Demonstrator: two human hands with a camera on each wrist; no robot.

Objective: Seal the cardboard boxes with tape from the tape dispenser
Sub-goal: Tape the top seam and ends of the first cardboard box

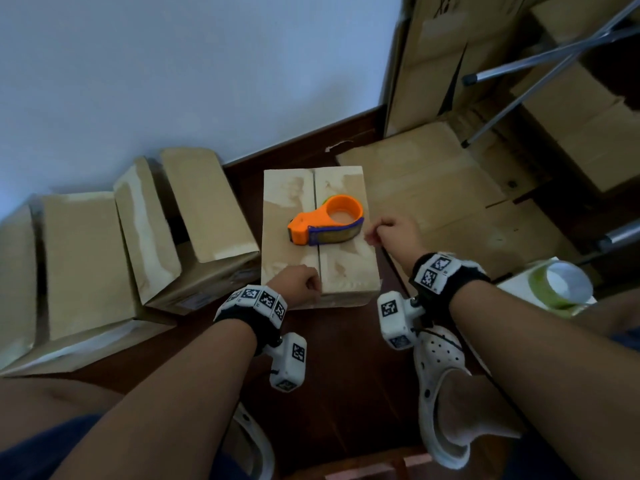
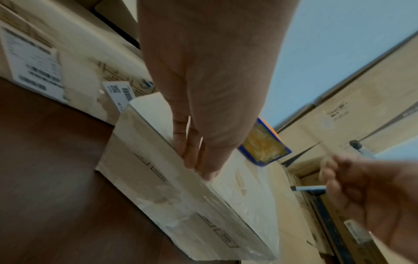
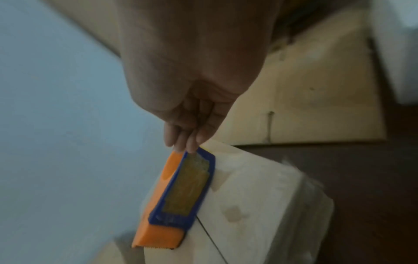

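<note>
A closed cardboard box lies on the dark floor in front of me, its two top flaps meeting at a centre seam. On top of it lies the orange and blue tape dispenser on its side. My left hand is at the box's near edge; in the left wrist view its fingers press on that edge, holding nothing. Shiny clear tape covers the box's near side. My right hand is at the box's right edge, and its fingertips reach the blue end of the dispenser without gripping it.
Several closed cardboard boxes stand to the left against the wall. Flattened cardboard lies to the right, with metal legs above it. A greenish tape roll sits at the far right. My foot in a white clog is near the box.
</note>
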